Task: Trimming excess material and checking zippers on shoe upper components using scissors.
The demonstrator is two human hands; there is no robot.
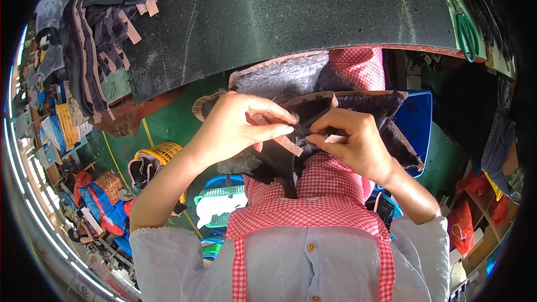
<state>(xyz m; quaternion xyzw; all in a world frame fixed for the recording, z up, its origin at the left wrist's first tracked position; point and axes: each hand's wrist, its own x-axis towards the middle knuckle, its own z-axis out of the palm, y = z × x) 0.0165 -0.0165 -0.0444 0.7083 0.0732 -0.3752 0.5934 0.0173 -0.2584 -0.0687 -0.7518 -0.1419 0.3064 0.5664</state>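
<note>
My left hand and my right hand meet over my lap, both pinching a dark furry fabric piece with a tan backing edge. The fingertips of both hands touch at a seam near the middle of the piece. A grey fuzzy piece lies just beyond it, against the table's edge. Under the pieces is my red-and-white checked apron.
A dark worn worktable spans the top, with a stack of dark furry cut pieces at its left and green scissors at its right. A yellow basket, green basket and blue crate stand on the green floor.
</note>
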